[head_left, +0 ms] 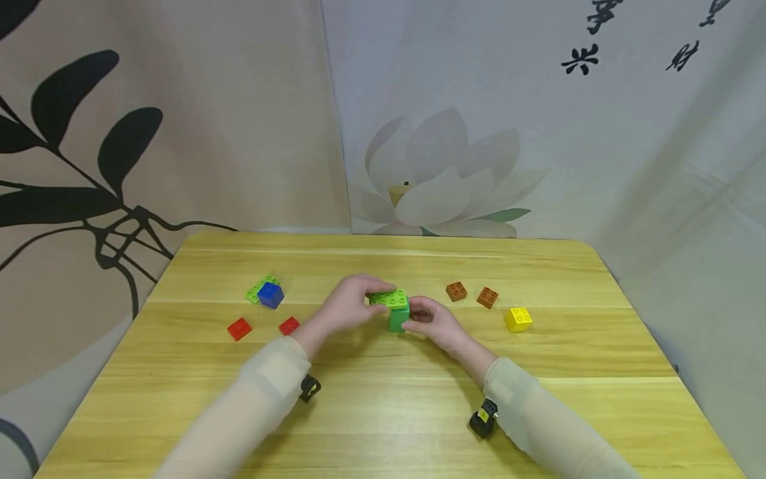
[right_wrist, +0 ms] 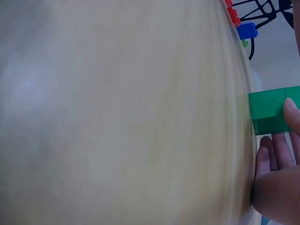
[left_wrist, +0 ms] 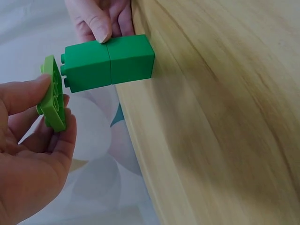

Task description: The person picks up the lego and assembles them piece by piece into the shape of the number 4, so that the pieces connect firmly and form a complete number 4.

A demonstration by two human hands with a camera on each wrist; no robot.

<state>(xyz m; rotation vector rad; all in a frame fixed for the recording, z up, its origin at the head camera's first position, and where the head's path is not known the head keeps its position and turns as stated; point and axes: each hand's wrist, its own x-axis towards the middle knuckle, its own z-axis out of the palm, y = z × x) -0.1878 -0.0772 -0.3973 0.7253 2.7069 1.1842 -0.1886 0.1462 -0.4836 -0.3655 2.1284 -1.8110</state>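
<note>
My left hand (head_left: 350, 305) pinches a flat light green toy brick (head_left: 391, 299) between thumb and fingers. Two green bricks (left_wrist: 89, 68), joined end to end as a stack, stand upright on the table just beneath it. In the left wrist view a small gap parts the flat brick's hollow underside from the studs of the stack. With thumb on one face and fingers behind, my right hand (head_left: 439, 326) grips the green stack near its middle. The right wrist view shows the lower green brick (right_wrist: 267, 112) in full, while its upper end runs out of frame.
On the left of the wooden table (head_left: 359, 412) lie a blue brick (head_left: 271, 295) against another flat light green brick (head_left: 254, 293), and two red bricks (head_left: 239, 329). Two brown bricks (head_left: 457, 291) and a yellow brick (head_left: 518, 319) sit to the right. A printed curtain (head_left: 449, 80) hangs behind.
</note>
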